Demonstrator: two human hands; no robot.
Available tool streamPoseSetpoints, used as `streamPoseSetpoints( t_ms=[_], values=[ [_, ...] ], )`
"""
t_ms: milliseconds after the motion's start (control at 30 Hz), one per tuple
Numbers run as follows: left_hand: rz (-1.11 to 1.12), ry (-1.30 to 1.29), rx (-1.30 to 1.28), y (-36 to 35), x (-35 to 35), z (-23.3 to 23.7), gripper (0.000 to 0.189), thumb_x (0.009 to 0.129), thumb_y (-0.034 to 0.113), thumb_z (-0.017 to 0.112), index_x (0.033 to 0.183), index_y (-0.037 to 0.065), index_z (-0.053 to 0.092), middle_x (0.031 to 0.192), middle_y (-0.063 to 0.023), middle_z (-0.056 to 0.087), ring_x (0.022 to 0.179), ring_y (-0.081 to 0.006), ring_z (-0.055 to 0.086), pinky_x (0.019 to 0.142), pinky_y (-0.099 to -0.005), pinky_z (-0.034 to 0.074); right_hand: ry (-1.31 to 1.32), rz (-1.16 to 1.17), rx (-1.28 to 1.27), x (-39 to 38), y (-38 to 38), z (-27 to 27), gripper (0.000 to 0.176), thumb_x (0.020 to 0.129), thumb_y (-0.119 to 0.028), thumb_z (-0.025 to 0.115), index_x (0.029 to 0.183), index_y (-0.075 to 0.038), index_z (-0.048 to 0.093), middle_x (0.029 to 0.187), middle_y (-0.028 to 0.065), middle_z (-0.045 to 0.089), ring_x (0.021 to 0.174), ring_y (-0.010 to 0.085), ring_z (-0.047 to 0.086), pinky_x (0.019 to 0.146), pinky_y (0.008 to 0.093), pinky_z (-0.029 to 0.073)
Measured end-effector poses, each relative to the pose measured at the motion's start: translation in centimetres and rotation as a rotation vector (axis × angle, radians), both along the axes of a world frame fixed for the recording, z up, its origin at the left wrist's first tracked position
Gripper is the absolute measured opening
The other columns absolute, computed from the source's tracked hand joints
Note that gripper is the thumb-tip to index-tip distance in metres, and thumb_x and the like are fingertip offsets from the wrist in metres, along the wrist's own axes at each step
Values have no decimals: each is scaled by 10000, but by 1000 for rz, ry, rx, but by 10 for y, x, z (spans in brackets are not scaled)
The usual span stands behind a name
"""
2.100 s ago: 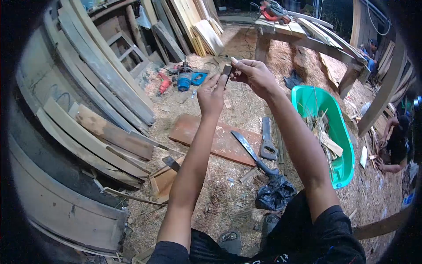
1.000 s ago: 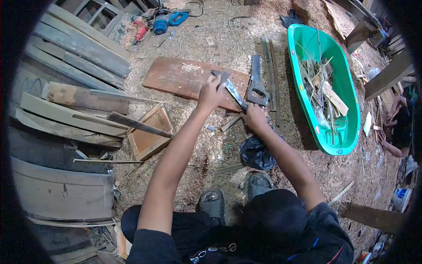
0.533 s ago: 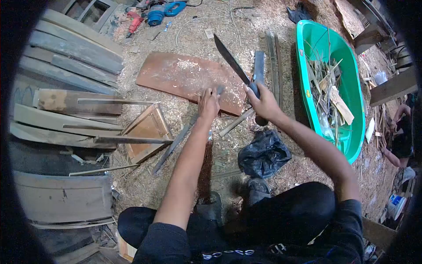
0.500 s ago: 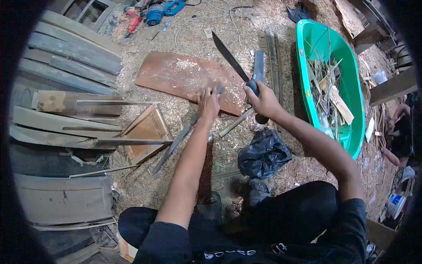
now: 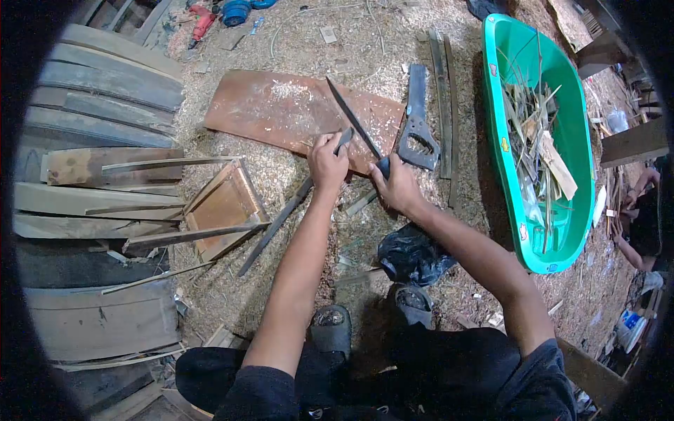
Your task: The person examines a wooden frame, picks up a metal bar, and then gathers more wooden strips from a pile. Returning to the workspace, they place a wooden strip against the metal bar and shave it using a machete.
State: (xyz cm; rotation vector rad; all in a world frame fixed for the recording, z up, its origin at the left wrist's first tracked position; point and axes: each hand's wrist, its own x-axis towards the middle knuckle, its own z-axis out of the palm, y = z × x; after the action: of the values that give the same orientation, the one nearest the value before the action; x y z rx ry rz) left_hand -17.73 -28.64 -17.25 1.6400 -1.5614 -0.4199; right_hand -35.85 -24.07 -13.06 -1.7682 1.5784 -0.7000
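Note:
My right hand is wrapped round the dark handle of a machete, whose long blade points up and left. The blade passes close to the top end of a thin greyish wooden strip; whether it touches cannot be made out. My left hand is closed on that strip near its upper end, and the rest slants down to the left. Beneath the blade and beyond my hands lies a reddish-brown board with pale shavings on it. A handsaw rests just right of the board.
A green tub of wood scraps stands at right. Planks and a wooden frame lie at left. A black plastic bag sits below my right forearm. Power tools are at the top; another person is at far right.
My right hand has lowered the machete, bringing its blade down and left towards the strip. The handsaw, partly covered before, now shows fully. The view has shifted slightly.

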Motion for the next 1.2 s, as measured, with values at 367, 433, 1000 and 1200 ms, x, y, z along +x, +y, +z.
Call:
streamPoseSetpoints(
  t_ms=[367, 433, 1000, 1200],
  values=[
    [-52, -202, -114, 0, 6, 0, 264, 780, 125, 714, 1040, 88, 694, 964, -114, 582, 955, -322, 551, 825, -437, 438, 8, -8, -2, -11, 19, -11, 362, 915, -287, 617, 981, 29, 454, 748, 347, 602, 742, 533, 600, 644, 575, 484],
    [-61, -187, -141, -3, 7, -5, 264, 781, 130, 712, 1041, 86, 693, 958, -118, 563, 953, -323, 548, 819, -439, 437, 34, 24, 19, -16, 24, -13, 356, 918, -288, 614, 973, 26, 455, 749, 344, 602, 740, 533, 597, 642, 576, 479],
    [-49, -186, -97, -2, 10, -11, 278, 793, 151, 706, 1062, 84, 693, 967, -130, 562, 943, -340, 552, 813, -457, 442, 40, -14, 24, -16, 33, -7, 364, 918, -281, 614, 1002, 42, 469, 749, 331, 613, 750, 537, 595, 659, 585, 466],
    [-50, -206, -90, -3, 9, -10, 271, 801, 148, 693, 1057, 65, 667, 994, -124, 565, 959, -337, 545, 825, -462, 434, -16, -26, 22, -18, 31, -10, 358, 919, -277, 614, 955, 52, 479, 743, 344, 605, 729, 542, 589, 651, 587, 464]
  ],
)
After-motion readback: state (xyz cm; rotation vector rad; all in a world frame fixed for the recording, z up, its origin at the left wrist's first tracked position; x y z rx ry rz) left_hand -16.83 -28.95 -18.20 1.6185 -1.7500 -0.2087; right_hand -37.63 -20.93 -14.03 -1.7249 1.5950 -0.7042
